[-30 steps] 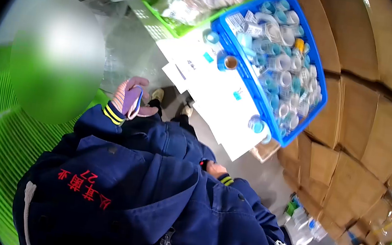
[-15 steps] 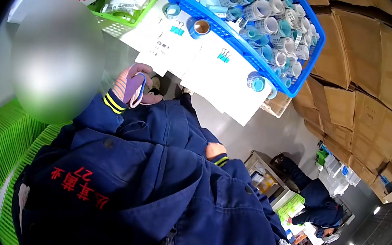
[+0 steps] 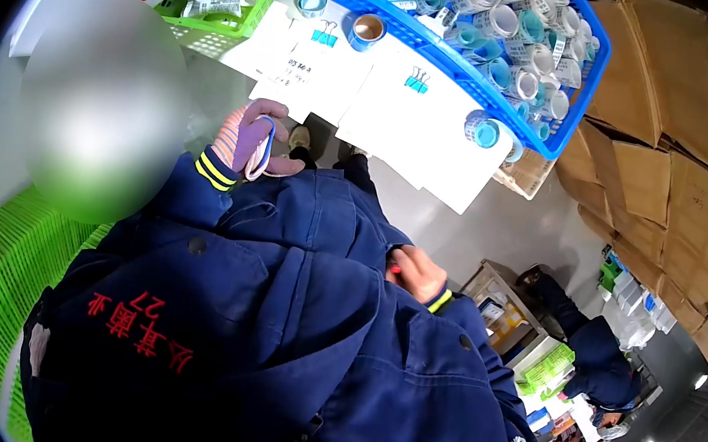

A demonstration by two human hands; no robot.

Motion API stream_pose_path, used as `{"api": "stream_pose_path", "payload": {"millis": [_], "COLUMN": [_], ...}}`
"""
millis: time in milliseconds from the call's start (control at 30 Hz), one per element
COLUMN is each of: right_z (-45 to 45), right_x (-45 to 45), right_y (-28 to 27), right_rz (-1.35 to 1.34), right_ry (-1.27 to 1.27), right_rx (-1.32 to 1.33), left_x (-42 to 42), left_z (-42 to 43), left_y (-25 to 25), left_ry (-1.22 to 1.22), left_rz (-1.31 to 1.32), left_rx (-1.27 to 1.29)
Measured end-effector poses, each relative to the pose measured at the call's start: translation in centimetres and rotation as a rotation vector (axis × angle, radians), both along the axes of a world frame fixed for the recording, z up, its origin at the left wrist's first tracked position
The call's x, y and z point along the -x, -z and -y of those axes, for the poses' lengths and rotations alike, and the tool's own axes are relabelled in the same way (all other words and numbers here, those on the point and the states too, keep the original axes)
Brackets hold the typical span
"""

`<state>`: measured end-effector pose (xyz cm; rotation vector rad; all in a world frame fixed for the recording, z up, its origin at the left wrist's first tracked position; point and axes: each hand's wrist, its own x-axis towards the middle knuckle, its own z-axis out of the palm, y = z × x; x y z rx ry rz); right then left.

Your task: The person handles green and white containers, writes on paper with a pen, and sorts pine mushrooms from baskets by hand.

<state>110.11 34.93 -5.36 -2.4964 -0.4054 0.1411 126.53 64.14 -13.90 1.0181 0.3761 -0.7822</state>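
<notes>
My left hand [image 3: 244, 135] wears a purple glove with a striped cuff. Its fingers are curled round what looks like a second, loose glove [image 3: 261, 155] with a white and blue edge, in front of my dark blue jacket. My bare right hand [image 3: 420, 274] is at the jacket's side pocket, its fingers closed. A bit of something small and red [image 3: 394, 269] shows at its fingertips; the rest is hidden by the hand and cloth.
Ahead, a blue basket [image 3: 601, 75] holds many labelled rolls. White papers [image 3: 419, 131] with binder clips [image 3: 417, 79] and tape rolls [image 3: 367, 32] lie before it. Green crates [image 3: 14, 292] stand left, cardboard boxes [image 3: 646, 179] right. Another person [image 3: 603, 366] works at a table behind right.
My right hand has come out of the pocket, and the red thing now shows in its fingers. My left hand stays in nearly the same pose. The view has shifted slightly.
</notes>
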Motion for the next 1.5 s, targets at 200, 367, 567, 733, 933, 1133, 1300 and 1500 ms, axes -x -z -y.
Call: {"api": "stream_pose_path", "payload": {"millis": [200, 367, 567, 733, 933, 1133, 1300, 1500], "right_z": [0.9, -2.3, -3.6, -3.8, 4.0, 3.9, 1.0, -0.4], "right_x": [-6.3, -10.0, -10.2, -9.4, -9.3, -12.1, -12.7, -13.8], "right_y": [-4.0, 0.8, 3.8, 3.3, 1.8, 3.6, 13.1, 15.5], "right_rz": [-0.084, -0.064, -0.248, -0.602, -0.147, -0.035, -0.268, -0.26], "right_ry": [0.676, 0.918, 0.949, 0.737, 1.188, 1.041, 0.92, 0.885], "right_rx": [-0.917, -1.018, -1.119, -1.05, -1.28, -0.877, -0.853, -0.869], "left_x": [0.2, 0.2, 1.6, 2.2, 2.1, 0.0, -0.3, 0.7], "left_z": [1.4, 6.1, 8.1, 8.2, 6.1, 6.9, 10.7, 11.0], "left_y": [-0.8, -5.5, -3.1, -3.4, -3.9, 0.4, 3.9, 7.5], "left_ry": [0.37, 0.892, 0.853, 0.968, 1.329, 1.064, 1.013, 0.925], "left_rz": [0.243, 0.911, 1.228, 1.186, 0.999, 0.893, 1.209, 1.202], "left_rx": [-0.136, -0.703, -1.066, -1.034, -0.517, -0.516, -0.817, -0.818]}}
